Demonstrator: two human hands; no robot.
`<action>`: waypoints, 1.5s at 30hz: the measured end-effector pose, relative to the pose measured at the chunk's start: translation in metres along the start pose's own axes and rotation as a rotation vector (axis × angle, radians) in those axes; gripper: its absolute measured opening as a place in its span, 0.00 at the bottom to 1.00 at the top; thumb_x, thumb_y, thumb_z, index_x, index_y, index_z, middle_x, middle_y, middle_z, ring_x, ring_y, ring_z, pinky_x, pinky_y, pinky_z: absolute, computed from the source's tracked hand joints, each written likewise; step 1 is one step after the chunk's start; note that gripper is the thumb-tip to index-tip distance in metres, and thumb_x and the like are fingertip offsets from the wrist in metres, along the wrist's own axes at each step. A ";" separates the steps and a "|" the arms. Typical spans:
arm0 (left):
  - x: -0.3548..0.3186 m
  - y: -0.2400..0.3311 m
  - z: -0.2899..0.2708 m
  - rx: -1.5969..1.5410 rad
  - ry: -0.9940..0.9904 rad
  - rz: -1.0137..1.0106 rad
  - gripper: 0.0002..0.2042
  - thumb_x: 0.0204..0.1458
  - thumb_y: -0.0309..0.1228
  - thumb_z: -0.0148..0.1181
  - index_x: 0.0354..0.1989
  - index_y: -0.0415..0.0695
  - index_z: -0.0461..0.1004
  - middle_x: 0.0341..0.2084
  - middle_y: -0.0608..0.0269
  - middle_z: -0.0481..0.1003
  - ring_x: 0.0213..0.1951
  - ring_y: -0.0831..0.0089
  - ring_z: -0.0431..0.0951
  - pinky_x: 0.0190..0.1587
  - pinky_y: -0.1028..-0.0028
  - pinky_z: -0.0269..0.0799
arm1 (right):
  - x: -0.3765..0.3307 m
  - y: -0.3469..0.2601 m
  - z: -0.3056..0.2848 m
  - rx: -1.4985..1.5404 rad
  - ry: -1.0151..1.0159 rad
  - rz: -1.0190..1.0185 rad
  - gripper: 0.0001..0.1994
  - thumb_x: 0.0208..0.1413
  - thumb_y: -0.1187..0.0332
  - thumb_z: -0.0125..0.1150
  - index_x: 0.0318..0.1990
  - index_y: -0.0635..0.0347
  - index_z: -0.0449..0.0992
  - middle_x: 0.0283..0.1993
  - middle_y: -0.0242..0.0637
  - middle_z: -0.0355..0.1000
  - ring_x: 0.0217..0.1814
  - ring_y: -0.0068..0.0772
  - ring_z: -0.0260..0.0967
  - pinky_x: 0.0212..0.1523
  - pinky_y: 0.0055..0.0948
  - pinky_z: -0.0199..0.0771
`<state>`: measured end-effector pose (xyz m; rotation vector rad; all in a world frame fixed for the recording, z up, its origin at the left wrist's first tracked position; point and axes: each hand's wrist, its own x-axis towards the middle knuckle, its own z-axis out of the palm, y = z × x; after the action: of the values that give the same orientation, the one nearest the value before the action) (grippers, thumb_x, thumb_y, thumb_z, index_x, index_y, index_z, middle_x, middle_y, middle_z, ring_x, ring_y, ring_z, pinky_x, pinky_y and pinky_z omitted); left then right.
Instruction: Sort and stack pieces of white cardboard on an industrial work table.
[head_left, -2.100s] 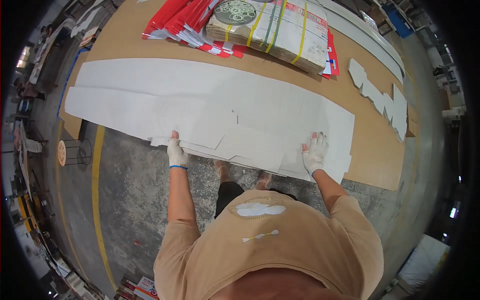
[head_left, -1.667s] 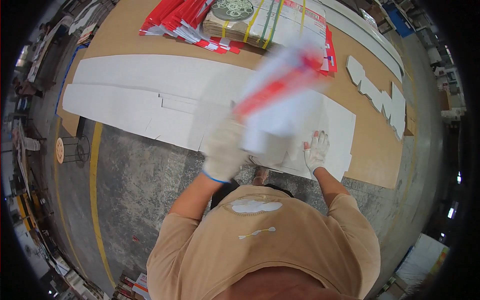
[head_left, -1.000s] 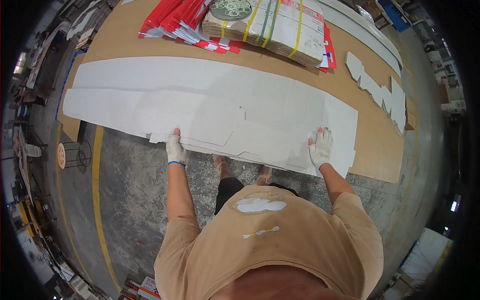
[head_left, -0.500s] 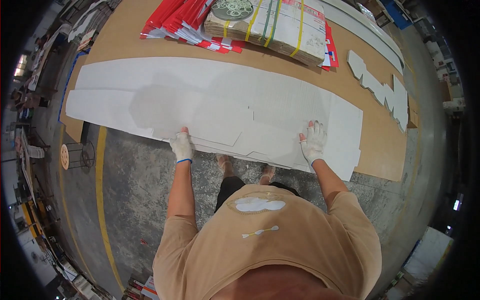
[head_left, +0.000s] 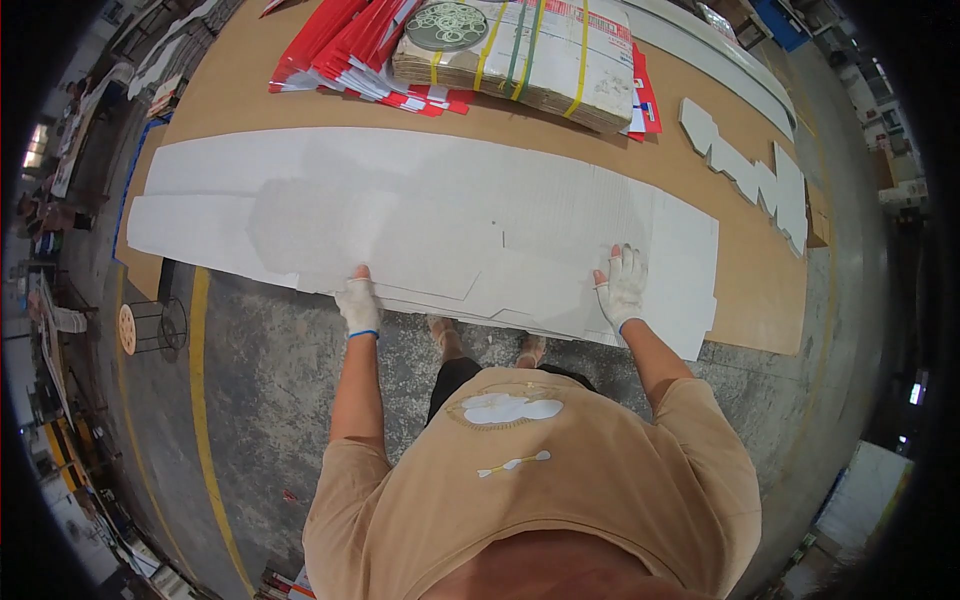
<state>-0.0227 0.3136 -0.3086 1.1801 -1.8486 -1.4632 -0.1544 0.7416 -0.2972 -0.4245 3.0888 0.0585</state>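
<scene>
A long white cardboard sheet (head_left: 420, 210) lies in front of me, with further layers showing along its near edge. It has cut lines and a short slit in its middle. My left hand (head_left: 357, 305), in a white glove with bare fingertips, holds the near edge; its thumb is on top and the other fingers are hidden beneath. My right hand (head_left: 624, 284), gloved the same way, rests flat on the sheet's right part with its fingers stretched out.
The sheet lies on a brown board-topped table (head_left: 752, 310). At the back are red-and-white packets (head_left: 335, 50), a strapped cardboard bundle (head_left: 545, 70) and a round dish of rings (head_left: 446, 25). Jagged white cutouts (head_left: 735, 165) lie right. A wire spool (head_left: 150, 327) stands on the floor at left.
The whole view has shifted slightly, with the table items appearing a little further left. Both hands keep about the same places on the cardboard sheet.
</scene>
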 end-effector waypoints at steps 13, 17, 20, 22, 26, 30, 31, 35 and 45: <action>0.007 -0.007 -0.006 -0.677 -0.206 -0.470 0.21 0.46 0.37 0.60 0.41 0.29 0.69 0.38 0.49 0.73 0.39 0.62 0.73 0.45 0.67 0.66 | -0.003 0.004 -0.010 0.018 0.002 -0.014 0.33 0.52 0.53 0.48 0.61 0.63 0.51 0.63 0.50 0.48 0.66 0.52 0.40 0.64 0.48 0.37; -0.006 0.008 0.006 -0.090 -0.006 -0.120 0.19 0.46 0.35 0.60 0.39 0.30 0.70 0.36 0.52 0.73 0.39 0.63 0.73 0.43 0.66 0.68 | -0.003 0.015 0.000 -0.006 0.035 -0.033 0.33 0.52 0.53 0.47 0.61 0.64 0.52 0.63 0.50 0.48 0.65 0.53 0.40 0.64 0.48 0.37; -0.007 0.005 0.008 0.078 0.065 0.093 0.18 0.44 0.34 0.60 0.38 0.30 0.71 0.34 0.53 0.73 0.37 0.65 0.73 0.42 0.67 0.68 | -0.006 0.019 0.004 0.001 0.041 -0.036 0.33 0.52 0.51 0.46 0.61 0.62 0.52 0.63 0.49 0.48 0.66 0.52 0.39 0.63 0.51 0.35; 0.001 0.009 0.003 -0.377 -0.147 -0.280 0.22 0.45 0.38 0.61 0.40 0.29 0.70 0.36 0.53 0.74 0.38 0.66 0.73 0.44 0.68 0.66 | -0.005 0.020 0.004 -0.033 0.041 -0.008 0.33 0.52 0.50 0.45 0.61 0.62 0.52 0.63 0.49 0.48 0.66 0.52 0.40 0.63 0.50 0.36; 0.022 -0.039 -0.008 -0.319 -0.182 -0.279 0.23 0.45 0.38 0.62 0.41 0.29 0.70 0.37 0.53 0.74 0.39 0.67 0.73 0.44 0.68 0.67 | -0.003 0.011 -0.005 -0.032 0.019 -0.029 0.33 0.52 0.50 0.45 0.61 0.62 0.52 0.63 0.48 0.47 0.66 0.52 0.40 0.64 0.50 0.36; -0.004 0.008 0.013 0.134 0.037 0.024 0.19 0.43 0.33 0.62 0.39 0.30 0.71 0.34 0.53 0.74 0.38 0.67 0.72 0.43 0.68 0.67 | -0.004 0.019 -0.006 0.004 0.018 -0.005 0.32 0.52 0.53 0.46 0.60 0.64 0.53 0.62 0.51 0.48 0.65 0.53 0.40 0.64 0.48 0.37; -0.004 0.011 0.007 -0.100 -0.019 -0.105 0.19 0.44 0.34 0.61 0.39 0.29 0.71 0.34 0.54 0.74 0.38 0.67 0.72 0.43 0.67 0.66 | -0.006 0.020 -0.004 0.000 0.019 -0.016 0.31 0.52 0.54 0.46 0.60 0.64 0.53 0.62 0.51 0.48 0.65 0.53 0.41 0.64 0.48 0.37; 0.020 -0.030 -0.010 -0.268 -0.137 -0.335 0.20 0.46 0.36 0.60 0.39 0.29 0.71 0.36 0.53 0.75 0.37 0.66 0.73 0.44 0.67 0.65 | -0.002 0.017 0.000 0.003 0.040 -0.017 0.33 0.51 0.50 0.46 0.60 0.62 0.53 0.63 0.48 0.47 0.66 0.52 0.40 0.63 0.50 0.36; 0.024 -0.043 -0.011 -0.448 -0.157 -0.295 0.23 0.43 0.37 0.62 0.42 0.30 0.70 0.39 0.49 0.74 0.40 0.60 0.73 0.45 0.68 0.66 | -0.002 0.023 0.003 0.012 0.031 -0.011 0.33 0.51 0.50 0.45 0.61 0.61 0.52 0.63 0.49 0.47 0.66 0.53 0.39 0.63 0.52 0.35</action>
<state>-0.0116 0.2851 -0.3493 1.1667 -1.3661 -2.0538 -0.1586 0.7639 -0.2995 -0.4463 3.1150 0.0330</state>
